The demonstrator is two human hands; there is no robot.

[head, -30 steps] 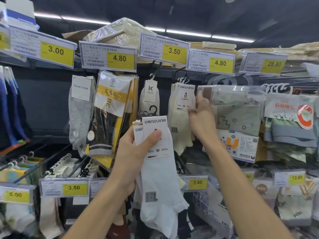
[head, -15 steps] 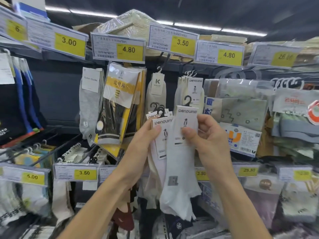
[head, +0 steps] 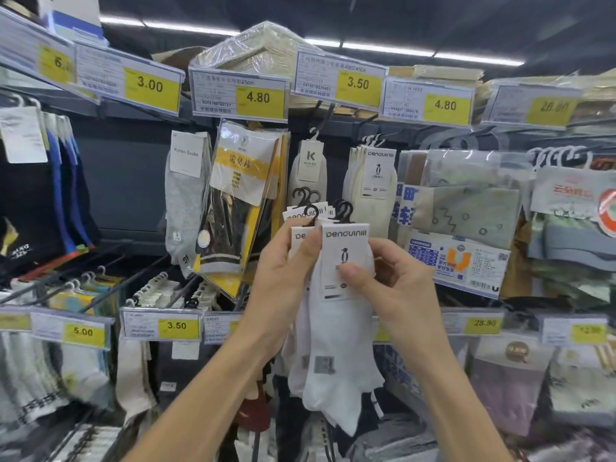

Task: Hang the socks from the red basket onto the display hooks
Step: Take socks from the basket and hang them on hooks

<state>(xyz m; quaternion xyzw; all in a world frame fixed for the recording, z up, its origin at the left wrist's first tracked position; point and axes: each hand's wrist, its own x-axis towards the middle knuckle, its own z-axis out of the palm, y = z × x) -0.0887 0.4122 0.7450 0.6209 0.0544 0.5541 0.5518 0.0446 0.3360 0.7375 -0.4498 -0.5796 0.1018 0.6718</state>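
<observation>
**Hands.** L hand point(head: 286, 271) grips a stack of white socks point(head: 297, 368) near the card tops, thumb across the front and fingers curled behind. No. of pairs in the stack cannot be told, as the cards overlap and the hand covers most of them. R hand point(head: 393, 281) pinches the front pair of socks point(head: 340, 371) at its card point(head: 345, 248). The thumb presses the lower card face; the other fingers are behind and mostly hidden.

**Task item.** The front pair hangs free between both hands at approx. mid-frame, toe end down. It overlaps the stack, which sits just behind and to its left. Black hangers point(head: 343, 210) stick up above the cards, not on any rod.

**Display.** Cream socks point(head: 371, 195) of the same brand hang directly behind and above the held pair, under the price tag point(head: 358, 83) marked 3.50. Their white hanger tops point(head: 373, 140) show, but the rod carrying them cannot be made out.

**Limits of view.** Small print on tags and cards is blurred. Lower rods point(head: 110, 271) at left are partly covered by stock. Both forearms are cut off at the bottom edge, and the right-hand packs at the frame edge.
</observation>
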